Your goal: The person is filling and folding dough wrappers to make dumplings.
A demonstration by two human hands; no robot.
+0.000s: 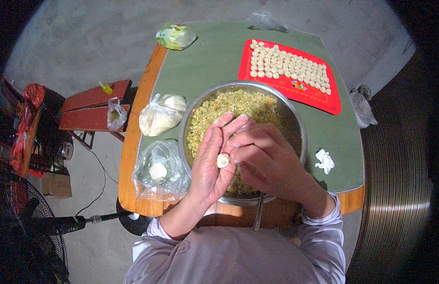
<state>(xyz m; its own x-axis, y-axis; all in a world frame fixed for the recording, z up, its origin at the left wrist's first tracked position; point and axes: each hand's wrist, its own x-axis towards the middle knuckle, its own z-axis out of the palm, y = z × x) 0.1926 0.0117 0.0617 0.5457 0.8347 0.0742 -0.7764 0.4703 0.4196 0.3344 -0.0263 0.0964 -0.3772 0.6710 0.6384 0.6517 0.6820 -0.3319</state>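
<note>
A small folded dumpling [223, 160] of pale dough rests in my left hand [209, 161], between the thumb and the palm. Floury fingers of my right hand [263, 156] are bent close against its right side. Both hands are over a wide steel bowl [301, 142] of chopped green and yellow filling [237, 97] with orange bits. A metal utensil handle [258, 216] leans out over the bowl's near rim. On the left, a round dough wrapper [158, 171] lies on or in a clear plastic bag [145, 188].
A red tray [290, 87] with rows of small dumplings [290, 64] stands at the back right. Left of the bowl sits a tied bag of dough or flour [161, 119]. Crumpled tissue [324, 160] lies at right. A fan [38, 220] and red bench [95, 117] stand left.
</note>
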